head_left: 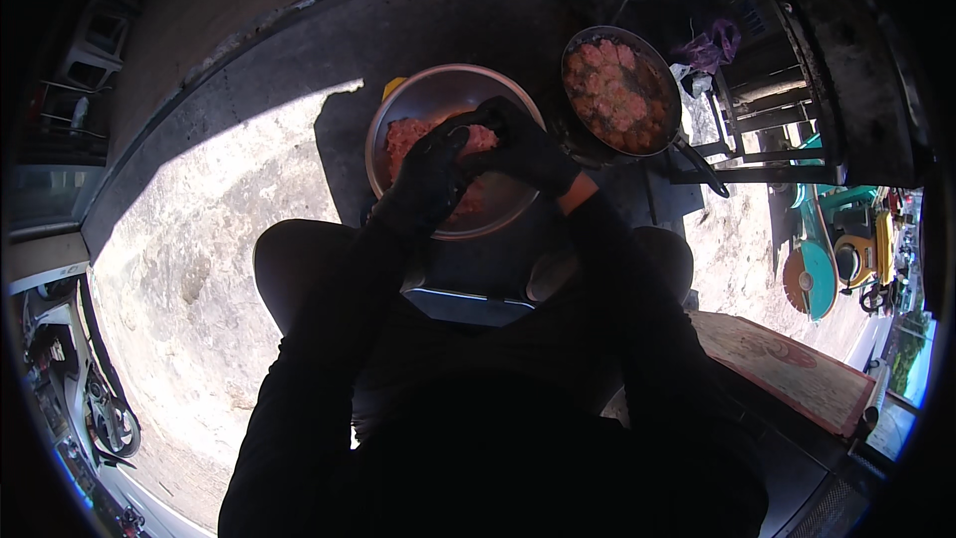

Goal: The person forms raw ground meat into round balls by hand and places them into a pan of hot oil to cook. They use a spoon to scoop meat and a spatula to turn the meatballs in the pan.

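Both my hands wear black gloves and meet over a wide metal bowl (513,201). Pinkish raw minced meat (403,136) lies in the bowl, mostly at its left side and toward the near edge. Between my left hand (430,171) and my right hand (528,154) sits a small lump of minced meat (480,138), with the fingers of both curled about it. The dark gloves and the shade hide exactly how each finger lies. Right of the bowl stands a frying pan (675,120) holding several meat patties (617,90) in dark, oily liquid.
The pan's handle (705,167) points toward the near right. A purple plastic bag (712,45) hangs by a dark slatted wooden frame (762,115). A patterned board (782,364) lies at the lower right. Farther right is a teal round-bladed machine (812,279); a motorcycle (105,408) stands far left.
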Demonstrator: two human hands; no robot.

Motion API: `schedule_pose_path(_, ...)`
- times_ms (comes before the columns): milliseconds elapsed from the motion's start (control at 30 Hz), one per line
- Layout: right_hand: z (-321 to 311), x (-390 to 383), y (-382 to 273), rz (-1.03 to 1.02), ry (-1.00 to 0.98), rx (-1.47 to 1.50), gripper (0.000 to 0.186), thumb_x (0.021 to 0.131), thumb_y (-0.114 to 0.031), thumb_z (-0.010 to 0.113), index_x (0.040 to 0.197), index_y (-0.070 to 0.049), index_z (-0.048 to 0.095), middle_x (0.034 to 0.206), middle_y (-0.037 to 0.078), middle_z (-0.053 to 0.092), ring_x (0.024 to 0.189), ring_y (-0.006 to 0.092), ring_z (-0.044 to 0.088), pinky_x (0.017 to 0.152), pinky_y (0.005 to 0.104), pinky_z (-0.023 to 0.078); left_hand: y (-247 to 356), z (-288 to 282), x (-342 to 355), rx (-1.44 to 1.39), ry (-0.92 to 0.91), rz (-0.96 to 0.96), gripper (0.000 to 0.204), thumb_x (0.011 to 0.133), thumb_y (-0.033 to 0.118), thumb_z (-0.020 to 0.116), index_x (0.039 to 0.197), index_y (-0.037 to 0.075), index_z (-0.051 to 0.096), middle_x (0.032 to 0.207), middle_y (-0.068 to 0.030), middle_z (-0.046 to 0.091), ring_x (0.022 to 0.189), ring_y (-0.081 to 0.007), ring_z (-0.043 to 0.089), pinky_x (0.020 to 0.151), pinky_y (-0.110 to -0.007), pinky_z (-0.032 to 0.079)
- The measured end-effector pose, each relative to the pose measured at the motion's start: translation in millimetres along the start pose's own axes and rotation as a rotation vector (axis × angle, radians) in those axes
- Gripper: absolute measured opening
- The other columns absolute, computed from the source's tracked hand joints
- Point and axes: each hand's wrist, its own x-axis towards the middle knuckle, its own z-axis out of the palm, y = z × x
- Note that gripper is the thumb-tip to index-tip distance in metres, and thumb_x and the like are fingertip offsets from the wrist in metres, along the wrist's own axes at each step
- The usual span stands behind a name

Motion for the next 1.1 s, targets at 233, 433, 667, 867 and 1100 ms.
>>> schedule_pose_path(233, 9.7, 4.8, 19.8, 0.164, 0.072, 0.002, 0.057, 0.078, -0.032, 0.085, 0.118, -0.005, 0.054, 0.112, 0.008, 0.06, 0.105, 0.0202, 0.061, 0.091, 0.034, 0.05, -1.1, -16.2, 10.2, -0.467, -0.219, -0.221, 0.043, 0.107, 0.033, 0.038, 0.133, 0.003, 0.053, 0.125, -0.0108, 0.062, 0.111, -0.0218, 0.063, 0.095, -0.035, 0.052)
schedule_pose_path(433, 36.2, -13.4, 24.1, 0.485, 0.272, 1.082, 0.048, 0.094, -0.033, 0.067, 0.129, -0.004, 0.052, 0.118, 0.01, 0.061, 0.106, 0.0237, 0.062, 0.092, 0.0339, 0.052, -4.2, -3.2, 2.5, -0.096, 0.044, -0.019, 0.053, 0.108, 0.04, 0.031, 0.146, 0.005, 0.043, 0.137, -0.01, 0.057, 0.128, -0.0209, 0.053, 0.107, -0.034, 0.043)
schedule_pose_path(667, 54.2, -24.2, 13.7, 0.146, 0.116, 1.531, 0.043, 0.105, -0.028, 0.048, 0.141, -0.005, 0.045, 0.135, 0.012, 0.055, 0.125, 0.0256, 0.056, 0.107, 0.0434, 0.05, 2.7, -13.8, 14.9, 0.257, -0.031, 0.139, 0.051, 0.102, 0.017, 0.055, 0.149, 0.006, 0.04, 0.14, -0.0101, 0.055, 0.129, -0.0168, 0.051, 0.11, -0.031, 0.038)
schedule_pose_path(867, 34.7, -23.9, -22.6, 0.349, 0.188, 1.453, 0.034, 0.101, -0.02, 0.056, 0.129, 0.0, 0.055, 0.126, 0.011, 0.061, 0.113, 0.0206, 0.063, 0.096, 0.0363, 0.056, -4.8, -13.2, 24.4, 0.308, -0.11, 0.178, 0.058, 0.09, 0.0, 0.065, 0.144, 0.006, 0.045, 0.138, -0.0105, 0.055, 0.126, -0.0175, 0.053, 0.108, -0.032, 0.041)
schedule_pose_path(1100, -77.0, -10.9, 8.2, 0.274, 0.096, 0.152, 0.029, 0.099, -0.02, 0.06, 0.118, 0.001, 0.065, 0.111, 0.006, 0.069, 0.099, 0.0157, 0.066, 0.089, 0.0279, 0.052, 2.5, -8.7, 11.7, -0.071, 0.105, 0.057, 0.054, 0.102, 0.018, 0.048, 0.153, 0.007, 0.033, 0.156, -0.0118, 0.037, 0.135, -0.0265, 0.048, 0.109, -0.037, 0.041)
